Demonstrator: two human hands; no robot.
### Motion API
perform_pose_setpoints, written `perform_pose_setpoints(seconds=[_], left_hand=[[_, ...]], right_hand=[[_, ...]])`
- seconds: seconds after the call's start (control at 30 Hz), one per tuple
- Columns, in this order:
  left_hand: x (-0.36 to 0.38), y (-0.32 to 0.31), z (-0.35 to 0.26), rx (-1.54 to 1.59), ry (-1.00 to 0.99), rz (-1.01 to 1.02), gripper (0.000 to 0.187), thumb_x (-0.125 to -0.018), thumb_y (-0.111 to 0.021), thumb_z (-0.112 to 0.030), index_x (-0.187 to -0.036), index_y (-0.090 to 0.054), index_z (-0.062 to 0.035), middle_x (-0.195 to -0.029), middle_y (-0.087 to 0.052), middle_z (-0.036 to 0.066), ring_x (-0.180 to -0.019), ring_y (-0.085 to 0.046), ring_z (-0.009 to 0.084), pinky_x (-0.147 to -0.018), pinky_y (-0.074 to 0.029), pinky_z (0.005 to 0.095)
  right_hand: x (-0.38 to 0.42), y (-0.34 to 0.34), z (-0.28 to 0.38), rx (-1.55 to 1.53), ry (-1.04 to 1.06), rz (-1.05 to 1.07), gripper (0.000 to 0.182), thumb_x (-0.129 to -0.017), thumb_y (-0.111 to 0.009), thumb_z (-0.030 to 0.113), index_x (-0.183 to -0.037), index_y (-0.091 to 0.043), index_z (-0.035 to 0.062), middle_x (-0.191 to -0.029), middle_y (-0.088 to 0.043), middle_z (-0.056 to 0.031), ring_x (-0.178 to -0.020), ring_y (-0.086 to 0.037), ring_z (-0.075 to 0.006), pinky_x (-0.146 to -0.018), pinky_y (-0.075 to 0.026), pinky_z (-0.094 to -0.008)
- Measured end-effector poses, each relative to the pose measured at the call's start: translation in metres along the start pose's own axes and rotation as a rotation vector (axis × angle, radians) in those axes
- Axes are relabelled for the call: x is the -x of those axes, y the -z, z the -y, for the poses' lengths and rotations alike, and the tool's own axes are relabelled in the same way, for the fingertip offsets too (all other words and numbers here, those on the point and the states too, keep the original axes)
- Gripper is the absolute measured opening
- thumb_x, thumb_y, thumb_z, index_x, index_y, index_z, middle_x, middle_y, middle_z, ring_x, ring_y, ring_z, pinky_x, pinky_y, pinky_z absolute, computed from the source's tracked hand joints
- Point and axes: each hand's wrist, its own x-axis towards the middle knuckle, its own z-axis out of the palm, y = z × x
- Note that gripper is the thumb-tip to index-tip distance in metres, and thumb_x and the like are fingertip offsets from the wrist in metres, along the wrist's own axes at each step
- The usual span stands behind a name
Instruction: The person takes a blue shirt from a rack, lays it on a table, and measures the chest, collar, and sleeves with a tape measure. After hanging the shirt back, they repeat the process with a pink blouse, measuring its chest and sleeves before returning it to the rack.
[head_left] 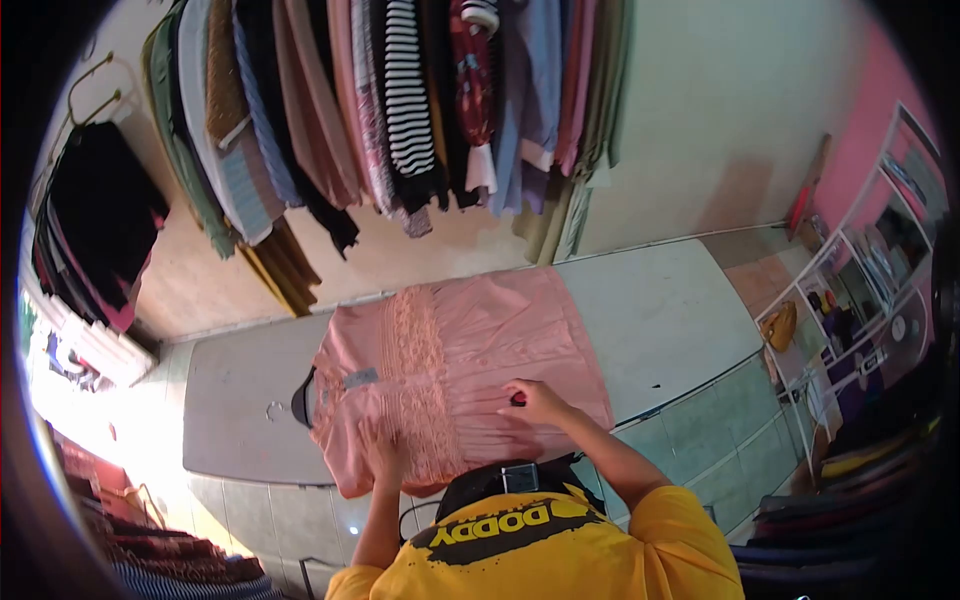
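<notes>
A pink blouse point(500, 330) with a lace band point(412, 330) is spread over a long white folding table point(650, 310). A black clothes hanger point(301, 402) sits in its neckline, hook to the left, and a small grey label point(360, 377) lies near the collar. My left hand point(380, 447) rests on the near part of the blouse, fingers spread. Over the lower part, my right hand point(542, 402) is closed around a small black-and-red object point(518, 398), too small to name.
Many garments point(410, 100) hang along the wall behind the table. More dark clothes point(100, 210) hang at the left. A white shelf rack point(850, 270) with assorted items stands at the right. Folded clothes point(180, 560) are at the lower left, others at the lower right.
</notes>
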Motion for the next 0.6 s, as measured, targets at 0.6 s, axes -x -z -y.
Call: perform_pose_setpoints(seconds=[0.6], left_hand=[[0.012, 0.023, -0.008, -0.118, 0.159, 0.171, 0.059, -0.075, -0.048, -0.036, -0.128, -0.038, -0.0126, -0.135, -0.029, 0.016, -0.124, -0.024, 0.0368, -0.1, -0.014, 0.0541]], right_hand=[[-0.017, 0.35, 0.12, 0.252, 0.199, -1.043, 0.023, -0.075, -0.066, 0.023, -0.083, -0.059, 0.0028, -0.066, -0.051, 0.0028, -0.06, -0.043, -0.0052, -0.054, -0.037, -0.0203]])
